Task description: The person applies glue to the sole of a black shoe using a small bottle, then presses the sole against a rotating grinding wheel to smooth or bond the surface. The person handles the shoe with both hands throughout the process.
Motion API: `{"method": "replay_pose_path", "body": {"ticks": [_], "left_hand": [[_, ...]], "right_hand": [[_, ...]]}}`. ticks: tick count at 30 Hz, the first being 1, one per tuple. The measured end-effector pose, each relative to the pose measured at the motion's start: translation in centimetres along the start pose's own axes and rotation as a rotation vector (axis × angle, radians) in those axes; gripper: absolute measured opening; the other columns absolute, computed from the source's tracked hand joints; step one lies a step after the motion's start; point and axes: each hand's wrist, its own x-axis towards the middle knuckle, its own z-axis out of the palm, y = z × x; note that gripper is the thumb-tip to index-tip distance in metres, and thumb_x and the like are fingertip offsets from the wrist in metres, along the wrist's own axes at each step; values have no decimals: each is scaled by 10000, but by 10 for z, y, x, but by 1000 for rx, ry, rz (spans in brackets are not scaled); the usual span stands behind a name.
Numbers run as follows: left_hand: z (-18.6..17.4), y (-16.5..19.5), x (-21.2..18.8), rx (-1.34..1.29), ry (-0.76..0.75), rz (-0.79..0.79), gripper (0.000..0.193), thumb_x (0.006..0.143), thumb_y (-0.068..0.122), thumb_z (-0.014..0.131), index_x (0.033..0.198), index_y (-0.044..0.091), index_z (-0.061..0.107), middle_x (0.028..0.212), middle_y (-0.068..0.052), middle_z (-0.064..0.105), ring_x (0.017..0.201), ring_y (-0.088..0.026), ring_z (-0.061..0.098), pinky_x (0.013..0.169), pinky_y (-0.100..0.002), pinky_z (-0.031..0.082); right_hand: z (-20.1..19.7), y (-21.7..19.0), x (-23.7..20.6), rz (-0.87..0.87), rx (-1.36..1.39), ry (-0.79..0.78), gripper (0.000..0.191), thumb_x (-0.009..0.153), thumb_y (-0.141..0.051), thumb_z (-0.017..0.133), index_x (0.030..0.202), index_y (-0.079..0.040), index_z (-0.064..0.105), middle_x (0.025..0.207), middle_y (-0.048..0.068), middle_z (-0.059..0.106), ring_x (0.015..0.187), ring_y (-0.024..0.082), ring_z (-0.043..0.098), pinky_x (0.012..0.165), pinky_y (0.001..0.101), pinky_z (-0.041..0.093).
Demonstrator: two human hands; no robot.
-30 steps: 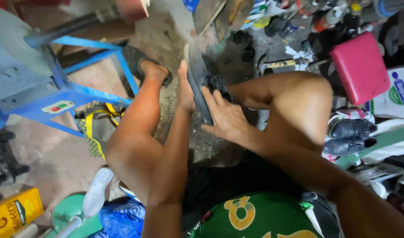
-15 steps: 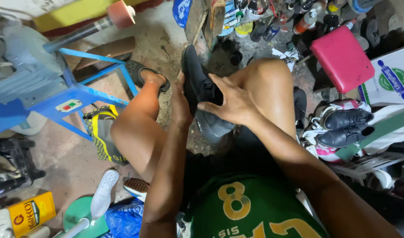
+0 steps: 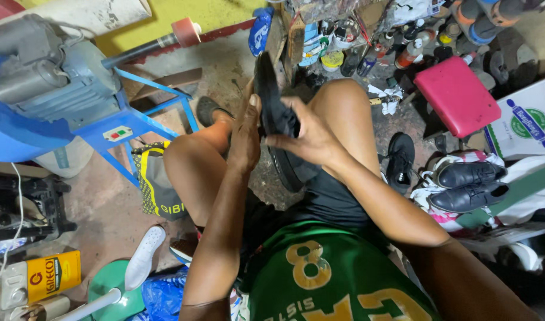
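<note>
Blue-painted steel frames the motor stand [image 3: 115, 128], far left of the black shoe [image 3: 275, 119] that both hands grip. On that stand sits a grey motor [image 3: 52, 77] with a shaft that ends in a pinkish sanding drum [image 3: 185, 31]. Below the stand, left of the shoe, a yellow-and-black bag [image 3: 155, 184] lies on the concrete floor [image 3: 106, 208], and lower still a white shoe last [image 3: 144, 257] rests beside a green fan base [image 3: 109, 288] and a yellow can [image 3: 46, 274].

Between the person's raised knees the black shoe stands on edge, toe up, its sole turned to the left. The left hand [image 3: 247, 137] presses flat against the sole side, fingers straight and pointing up. The right hand [image 3: 308, 139] closes over the upper from the other side, fingers curled around the black material, thumb toward the shoe's opening.

Right of the shoe a black sneaker [image 3: 400, 160] lies on the floor near the right knee. Farther right a pair of black dress shoes [image 3: 468, 184] rests on a heap of cloth, under a pink cushioned stool [image 3: 456, 95] and a white cardboard box [image 3: 528, 122].
</note>
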Motion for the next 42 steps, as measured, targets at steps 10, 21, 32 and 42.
{"method": "replay_pose_path", "body": {"ticks": [10,21,32,42], "left_hand": [[19,18,-46,-128,-225,-42,730,971,159,654,1595,25,301,1488,-145,520,1328,-237,519,1119,-372,414],[43,23,-37,373,-129,337,527,1107,195,439,1585,-5,347,1532,-262,513,1414,-415,524,1193,-446,399],[38,8,-11,339,-184,349,531,1141,268,371,1602,7,336,1602,-221,461,1479,-388,483,1227,-462,373],[39,3,9,360,-208,286,531,1134,262,375,1620,51,336,1631,-181,463,1499,-335,475,1230,-433,334]], "right_hand": [[-20,12,-2,31,490,260,493,976,-232,771,1339,-9,523,1206,29,612,1154,118,556,1065,282,447],[-37,8,-2,28,343,414,488,1023,-274,721,1384,-8,527,1289,50,614,1224,135,547,1130,303,425],[-36,10,15,41,301,501,525,1006,-350,757,1354,-24,537,1258,51,618,1191,145,562,1116,303,449],[-41,16,26,62,297,505,607,995,-416,777,1381,-25,518,1308,64,608,1223,159,568,1135,308,438]]}}
